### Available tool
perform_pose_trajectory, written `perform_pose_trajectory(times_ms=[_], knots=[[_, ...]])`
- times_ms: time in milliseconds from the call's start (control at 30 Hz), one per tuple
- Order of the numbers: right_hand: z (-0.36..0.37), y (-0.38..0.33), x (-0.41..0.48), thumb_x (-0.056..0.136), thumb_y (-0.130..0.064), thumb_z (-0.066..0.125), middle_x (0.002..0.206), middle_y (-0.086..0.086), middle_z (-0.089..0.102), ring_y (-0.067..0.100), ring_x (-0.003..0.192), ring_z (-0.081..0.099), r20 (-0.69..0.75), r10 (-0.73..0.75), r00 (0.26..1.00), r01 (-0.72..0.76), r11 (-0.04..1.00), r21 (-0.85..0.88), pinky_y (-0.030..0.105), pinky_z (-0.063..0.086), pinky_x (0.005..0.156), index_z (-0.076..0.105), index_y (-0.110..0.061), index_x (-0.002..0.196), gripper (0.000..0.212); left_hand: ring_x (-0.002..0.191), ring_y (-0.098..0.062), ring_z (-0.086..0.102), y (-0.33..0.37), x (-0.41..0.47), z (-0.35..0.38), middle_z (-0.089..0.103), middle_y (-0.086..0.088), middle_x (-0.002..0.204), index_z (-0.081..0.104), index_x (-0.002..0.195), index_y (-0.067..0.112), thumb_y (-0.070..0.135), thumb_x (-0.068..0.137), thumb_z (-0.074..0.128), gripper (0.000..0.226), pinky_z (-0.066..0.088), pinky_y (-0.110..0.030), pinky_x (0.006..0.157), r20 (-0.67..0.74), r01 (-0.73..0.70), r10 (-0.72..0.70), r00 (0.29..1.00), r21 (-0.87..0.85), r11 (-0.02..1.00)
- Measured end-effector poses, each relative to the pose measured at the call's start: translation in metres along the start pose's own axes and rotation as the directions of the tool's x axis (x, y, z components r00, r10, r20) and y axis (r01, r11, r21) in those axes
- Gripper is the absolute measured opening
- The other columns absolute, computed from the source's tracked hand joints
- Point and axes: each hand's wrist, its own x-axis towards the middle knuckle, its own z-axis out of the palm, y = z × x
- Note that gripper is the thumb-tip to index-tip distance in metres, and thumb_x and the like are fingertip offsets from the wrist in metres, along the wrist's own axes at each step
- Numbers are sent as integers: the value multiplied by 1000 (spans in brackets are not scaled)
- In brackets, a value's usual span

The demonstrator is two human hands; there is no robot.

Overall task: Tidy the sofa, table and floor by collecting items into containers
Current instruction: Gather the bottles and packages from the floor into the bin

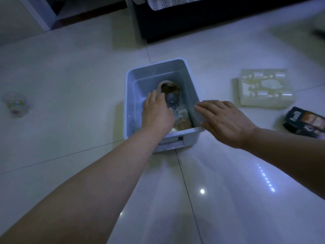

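The left grip (156,112) is lying inside the bin (130,95) on the floor (70,76), touching a grey gadget (171,101); I cannot tell whether it is grasping it. The right grip (223,118) is resting released, fingers flat, on the bin's right rim.

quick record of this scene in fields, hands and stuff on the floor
place: tiled floor by sofa
bin: open, holds ring and grey device
left hand: inside bin, grip unclear
right hand: flat on bin's right rim
loose on floor: cup, pale tray, dark box
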Motion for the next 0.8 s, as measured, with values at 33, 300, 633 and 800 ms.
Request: perform_pose_trajectory(times_ms=[33,300,633,800], knots=[[2,11,-7,93,-40,26,135,9,55,28,120,54,-25,83,996,-82,996,30,40,46,93,49,-11,135,56,147,-25,15,16,3,5,22,-9,157,37,142,8,18,94,48,50,15,-36,121,11,-61,61,998,6,998],[24,103,-84,96,-27,43,147,9,40,29,133,37,135,474,870,-475,879,-25,43,33,105,37,-12,143,49,146,-22,18,104,12,68,34,-4,151,48,135,14,17,95,45,40,12,-36,121,163,-421,398,903,143,896],[47,203,-169,78,-36,68,143,14,38,29,135,33,252,740,624,-721,669,-180,44,33,104,34,-7,139,76,128,-28,42,175,5,129,51,-8,133,54,124,7,12,92,45,33,37,-35,101,406,-403,315,858,153,902],[58,226,-186,72,-46,66,146,15,29,30,138,25,335,748,573,-717,656,-237,44,29,110,22,-9,142,90,127,-27,44,183,5,147,52,-6,133,55,123,9,14,93,45,32,42,-37,95,450,-348,243,859,164,923]])
